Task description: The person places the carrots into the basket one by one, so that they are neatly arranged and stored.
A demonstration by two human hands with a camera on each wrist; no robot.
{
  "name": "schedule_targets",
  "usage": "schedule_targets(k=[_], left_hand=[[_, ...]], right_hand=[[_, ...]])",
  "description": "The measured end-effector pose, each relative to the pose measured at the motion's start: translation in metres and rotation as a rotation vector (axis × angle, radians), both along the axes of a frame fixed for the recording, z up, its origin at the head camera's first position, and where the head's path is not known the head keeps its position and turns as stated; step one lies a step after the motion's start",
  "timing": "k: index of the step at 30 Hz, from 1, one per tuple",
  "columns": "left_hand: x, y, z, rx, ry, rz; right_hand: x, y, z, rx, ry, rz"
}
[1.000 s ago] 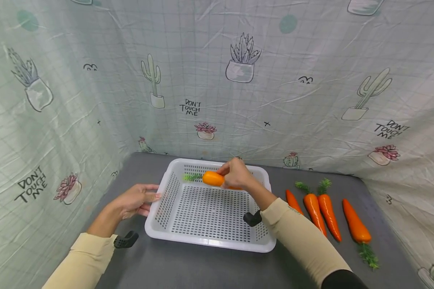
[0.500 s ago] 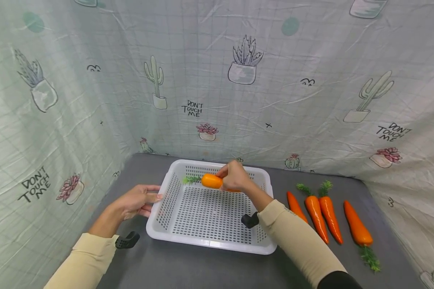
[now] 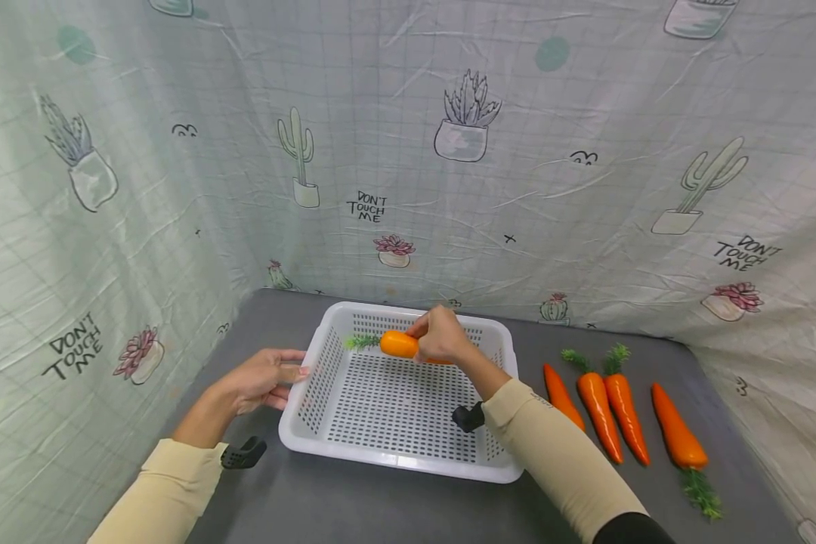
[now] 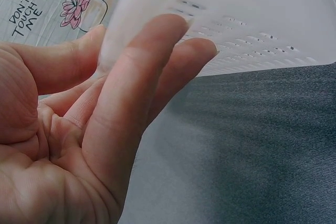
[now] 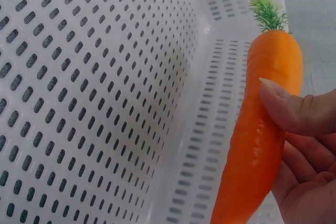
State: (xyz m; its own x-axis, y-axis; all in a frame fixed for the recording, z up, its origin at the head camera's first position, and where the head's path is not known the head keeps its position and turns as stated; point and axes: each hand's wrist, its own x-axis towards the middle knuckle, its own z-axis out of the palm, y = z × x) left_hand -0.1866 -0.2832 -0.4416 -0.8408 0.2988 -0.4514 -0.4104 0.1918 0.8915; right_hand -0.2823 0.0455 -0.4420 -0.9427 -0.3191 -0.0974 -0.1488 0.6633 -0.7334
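Note:
A white perforated plastic basket [image 3: 401, 462] stands on the grey tabletop. My left hand [image 3: 261, 380] holds its left rim, thumb on the rim and fingers against the outer wall, as the left wrist view shows up close. Inside the basket, along the far wall, my right hand [image 3: 442, 336] grips an orange carrot [image 3: 398, 344] around its body. The carrot lies sideways with its green leafy top [image 3: 362, 342] pointing left. In the right wrist view the thumb [image 5: 294, 108] presses on the carrot's side while the other fingers curl behind it.
Right of the basket several more carrots lie on the table: two side by side [image 3: 600, 415] with leaves at the far end, one [image 3: 680, 427] with leaves toward me, and one [image 3: 561, 394] partly behind the right sleeve. A patterned curtain [image 3: 408, 166] encloses the back and sides.
The head view has shifted slightly, so everything sits a little lower and further right. Both hands keep their holds on the basket rim and the carrot.

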Motion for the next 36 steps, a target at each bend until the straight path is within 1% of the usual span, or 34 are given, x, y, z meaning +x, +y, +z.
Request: schedule_targets(k=[11,19,30,36], left_hand=[[0.001,0.001,-0.001,0.008,0.003,-0.007],[0.001,0.0,-0.002,0.021,0.003,-0.008],[0.001,-0.001,-0.004,0.02,0.009,-0.013],[0.0,-0.002,-0.005,0.019,0.012,-0.011]], right_hand=[[-0.001,-0.003,-0.009,0.02,0.004,-0.016],[-0.002,-0.005,-0.014,0.034,0.028,-0.027],[-0.004,-0.006,-0.02,0.027,0.02,-0.016],[-0.006,-0.006,-0.026,0.036,0.042,0.007]])
